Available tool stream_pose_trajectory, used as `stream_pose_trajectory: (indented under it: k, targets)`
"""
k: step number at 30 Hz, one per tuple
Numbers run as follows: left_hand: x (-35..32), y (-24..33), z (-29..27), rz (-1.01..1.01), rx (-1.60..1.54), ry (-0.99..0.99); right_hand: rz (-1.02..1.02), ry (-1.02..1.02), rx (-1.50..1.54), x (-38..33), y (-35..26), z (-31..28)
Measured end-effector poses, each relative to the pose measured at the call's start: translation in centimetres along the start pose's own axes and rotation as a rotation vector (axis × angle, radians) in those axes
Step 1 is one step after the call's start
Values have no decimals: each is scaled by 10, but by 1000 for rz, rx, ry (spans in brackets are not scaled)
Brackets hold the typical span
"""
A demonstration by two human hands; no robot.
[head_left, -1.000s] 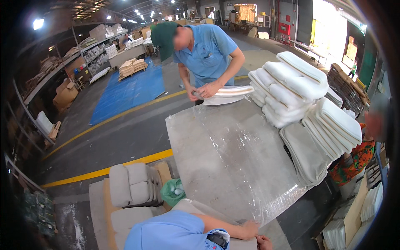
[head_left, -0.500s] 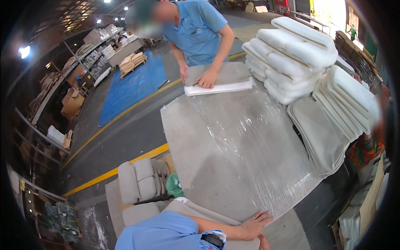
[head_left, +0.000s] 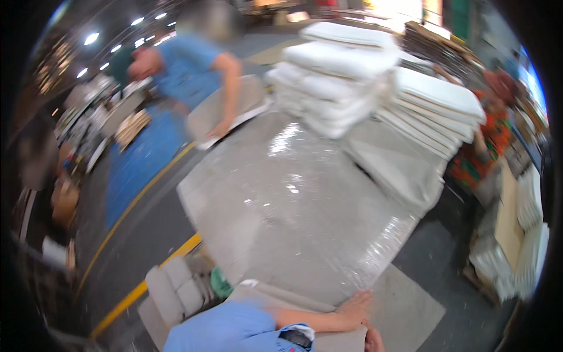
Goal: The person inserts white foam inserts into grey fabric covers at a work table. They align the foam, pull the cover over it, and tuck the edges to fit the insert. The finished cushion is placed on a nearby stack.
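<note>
Left hand (head_left: pixel 355 308) slid forward since before, fingers spread flat, gripping nothing, on plastic-wrapped counter (head_left: pixel 293 205); right hand (head_left: pixel 373 340) unclear.

Left hand (head_left: pixel 353 307) lies flat on the plastic-wrapped table (head_left: pixel 293 205); a co-worker (head_left: pixel 193 70) leans over stacked white cushions (head_left: pixel 340 76).

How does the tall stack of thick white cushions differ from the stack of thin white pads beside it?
The tall stack of thick white cushions holds puffy, rounded pieces lying fairly level; the stack of thin white pads holds flat, slim pieces that slope downward. The cushion stack rises higher. Both are white and rest on the plastic-covered table.
</note>
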State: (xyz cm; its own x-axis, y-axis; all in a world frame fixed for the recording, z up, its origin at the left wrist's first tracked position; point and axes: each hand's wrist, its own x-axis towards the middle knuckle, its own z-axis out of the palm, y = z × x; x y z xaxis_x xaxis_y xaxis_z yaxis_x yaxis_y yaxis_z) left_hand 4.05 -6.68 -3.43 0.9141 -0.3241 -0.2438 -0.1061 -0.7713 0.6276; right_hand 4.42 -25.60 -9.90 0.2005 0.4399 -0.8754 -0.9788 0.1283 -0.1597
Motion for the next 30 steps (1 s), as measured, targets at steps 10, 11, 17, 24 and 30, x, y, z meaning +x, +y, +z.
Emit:
stream_pose_trajectory:
  k: [10,11,17,24,30]
  targets:
    - [22,-14,-1,45,227,-208,109,108,-103,-9,1,26]
    - [20,-15,-2,45,247,-241,119,101,-90,-4,3,28]
    - [47,-14,-13,88,-182,-326,131,97,-22,8,-5,31]
    - [39,3,13,198,-618,-978,98,91,99,1,-1,16]
    - [37,5,23,-28,-501,-791,37,55,274,-2,30,11]
